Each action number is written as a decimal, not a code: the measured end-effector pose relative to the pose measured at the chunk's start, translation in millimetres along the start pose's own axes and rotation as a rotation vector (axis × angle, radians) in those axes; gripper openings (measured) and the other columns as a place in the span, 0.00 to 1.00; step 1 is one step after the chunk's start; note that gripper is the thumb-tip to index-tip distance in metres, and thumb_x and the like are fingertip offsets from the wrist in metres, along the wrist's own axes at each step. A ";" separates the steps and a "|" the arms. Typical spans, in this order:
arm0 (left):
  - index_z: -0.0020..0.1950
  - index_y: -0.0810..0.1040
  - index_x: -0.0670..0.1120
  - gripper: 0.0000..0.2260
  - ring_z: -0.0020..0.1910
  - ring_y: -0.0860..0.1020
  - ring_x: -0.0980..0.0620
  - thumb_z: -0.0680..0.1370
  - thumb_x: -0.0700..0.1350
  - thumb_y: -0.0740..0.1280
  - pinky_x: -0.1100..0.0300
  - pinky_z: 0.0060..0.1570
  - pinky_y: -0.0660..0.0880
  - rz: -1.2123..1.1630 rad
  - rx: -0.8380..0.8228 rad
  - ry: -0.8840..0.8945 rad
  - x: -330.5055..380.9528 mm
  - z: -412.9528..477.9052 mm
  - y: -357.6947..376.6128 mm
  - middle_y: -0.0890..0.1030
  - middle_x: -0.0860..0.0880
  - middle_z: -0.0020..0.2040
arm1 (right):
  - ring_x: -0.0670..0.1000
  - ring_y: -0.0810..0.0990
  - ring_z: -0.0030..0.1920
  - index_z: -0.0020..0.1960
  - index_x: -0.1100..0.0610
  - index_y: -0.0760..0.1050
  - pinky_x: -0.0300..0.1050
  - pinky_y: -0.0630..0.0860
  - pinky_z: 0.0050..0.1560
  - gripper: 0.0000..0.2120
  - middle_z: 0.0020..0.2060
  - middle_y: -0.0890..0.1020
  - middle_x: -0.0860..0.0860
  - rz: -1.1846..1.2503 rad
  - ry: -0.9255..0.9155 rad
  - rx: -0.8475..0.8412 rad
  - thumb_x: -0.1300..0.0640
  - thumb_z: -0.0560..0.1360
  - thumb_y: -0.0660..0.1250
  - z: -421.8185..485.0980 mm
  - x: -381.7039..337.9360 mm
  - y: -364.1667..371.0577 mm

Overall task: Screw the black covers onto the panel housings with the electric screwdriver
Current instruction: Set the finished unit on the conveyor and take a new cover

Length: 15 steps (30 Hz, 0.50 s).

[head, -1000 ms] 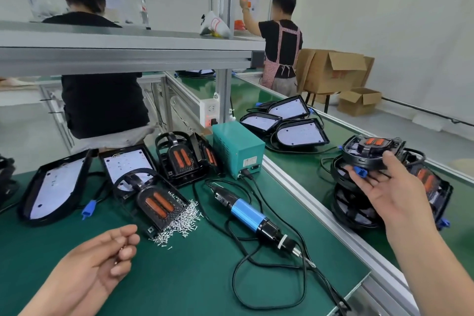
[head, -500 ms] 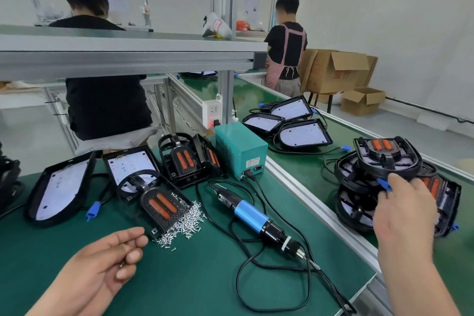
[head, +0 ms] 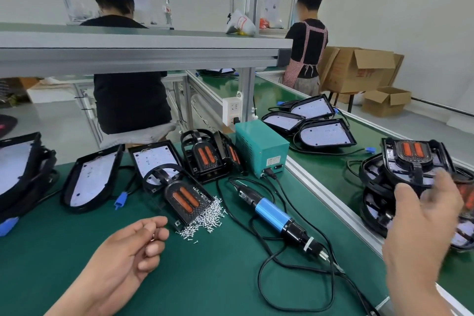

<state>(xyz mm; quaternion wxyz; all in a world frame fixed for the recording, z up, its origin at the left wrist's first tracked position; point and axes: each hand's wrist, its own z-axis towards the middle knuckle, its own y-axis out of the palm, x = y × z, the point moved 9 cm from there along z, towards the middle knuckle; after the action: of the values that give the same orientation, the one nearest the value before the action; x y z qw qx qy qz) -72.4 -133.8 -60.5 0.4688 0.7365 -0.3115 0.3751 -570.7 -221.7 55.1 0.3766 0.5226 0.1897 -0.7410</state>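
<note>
Finished unit stacked — right hand (head: 420, 233) comes away.
Left hand (head: 128, 251) loosely curled by the worktop's front edge, contents unclear; a black cover (head: 184, 200) waits beside the screws (head: 207, 218), electric screwdriver (head: 269, 210) idle mid-worktop; the right hand, spread, has left the stacked housings (head: 410, 159) past the right edge — next cover due.

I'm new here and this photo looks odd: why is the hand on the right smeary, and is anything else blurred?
Head view: the right hand is smeared, probably motion blur; the blue-barrelled electric screwdriver and the heap of small silver screws are sharp. Head view again: lighting is even, shadows soft, the frame edges stretched by the wide lens.
</note>
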 end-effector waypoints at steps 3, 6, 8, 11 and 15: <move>0.66 0.77 0.34 0.14 0.31 0.71 0.53 0.83 0.40 0.65 0.62 0.23 0.67 -0.004 -0.006 -0.004 0.7 -3.2 0.7 0.79 0.42 0.43 | 0.35 0.77 0.65 0.70 0.37 0.75 0.42 0.72 0.63 0.20 0.66 0.79 0.37 -0.004 -0.036 -0.220 0.46 0.78 0.67 -37.6 -15.7 39.9; 0.66 0.77 0.34 0.13 0.32 0.70 0.53 0.84 0.39 0.64 0.63 0.24 0.67 -0.003 -0.006 -0.010 2.0 -6.4 2.3 0.79 0.42 0.43 | 0.37 0.81 0.50 0.60 0.41 0.81 0.43 0.75 0.51 0.11 0.52 0.84 0.39 -0.018 -0.057 -0.466 0.44 0.79 0.65 -86.5 -31.7 84.3; 0.66 0.77 0.34 0.12 0.32 0.70 0.53 0.85 0.37 0.63 0.63 0.25 0.66 -0.019 -0.001 -0.010 2.7 -8.4 3.2 0.79 0.43 0.43 | 0.43 0.81 0.43 0.57 0.44 0.82 0.41 0.76 0.45 0.11 0.44 0.84 0.43 -0.008 -0.055 -0.631 0.43 0.79 0.65 -119.8 -38.8 114.3; 0.64 0.77 0.33 0.12 0.31 0.70 0.53 0.84 0.33 0.60 0.63 0.24 0.64 -0.061 0.054 0.000 6.6 -9.2 -0.4 0.79 0.43 0.41 | 0.44 0.79 0.40 0.52 0.46 0.81 0.34 0.72 0.41 0.08 0.39 0.82 0.44 -0.010 -0.090 -0.934 0.44 0.81 0.65 -173.1 -47.9 163.1; 0.61 0.78 0.37 0.11 0.29 0.68 0.53 0.83 0.35 0.58 0.63 0.23 0.62 -0.137 0.189 0.062 19.7 -11.1 -16.3 0.78 0.46 0.38 | 0.43 0.76 0.36 0.45 0.46 0.79 0.34 0.69 0.39 0.08 0.36 0.81 0.42 -0.060 -0.135 -1.253 0.52 0.83 0.67 -238.7 -61.0 225.0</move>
<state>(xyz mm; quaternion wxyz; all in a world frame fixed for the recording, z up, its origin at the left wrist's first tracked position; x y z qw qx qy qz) -51.7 -119.7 -48.2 0.4315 0.7850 -0.2091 0.3924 -239.4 -183.6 45.3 0.6013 0.1496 0.5781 -0.5309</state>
